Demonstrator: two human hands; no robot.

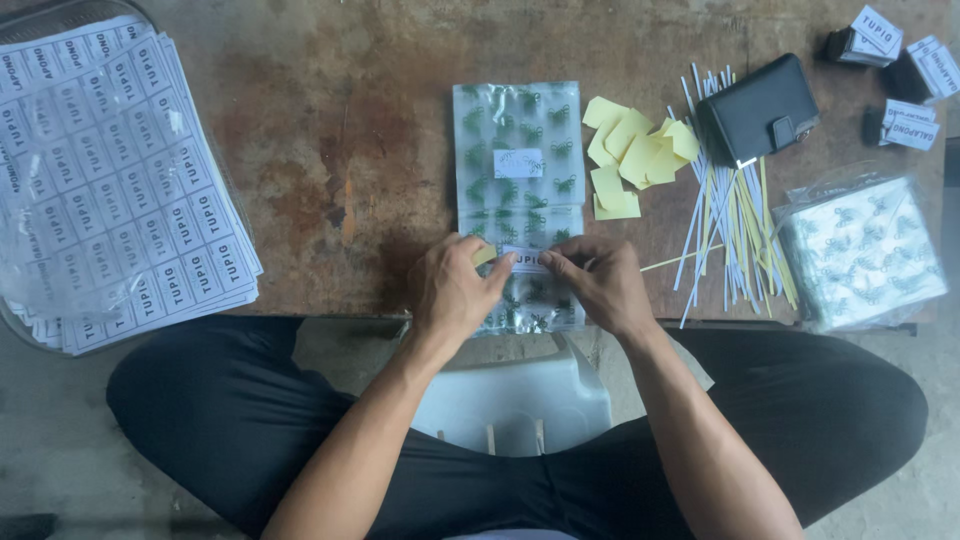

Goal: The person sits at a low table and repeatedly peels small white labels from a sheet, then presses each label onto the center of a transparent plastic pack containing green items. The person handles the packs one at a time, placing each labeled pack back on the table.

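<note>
Two clear plastic bags printed with green shapes lie end to end on a brown wooden table; the far bag [517,140] carries a white label. On the near bag [530,300] both hands press a small white label [526,259]. My left hand [455,290] also pinches a yellow backing slip [485,255] between its fingers. My right hand [600,285] holds the label's right edge with thumb and forefinger.
Sheets of printed labels [110,190] lie at the left. Peeled yellow backing slips [635,155], thin paper strips [735,220], a black wallet [757,108], a stack of bags [860,250] and label bundles [905,70] sit at the right. A white stool [515,400] stands below.
</note>
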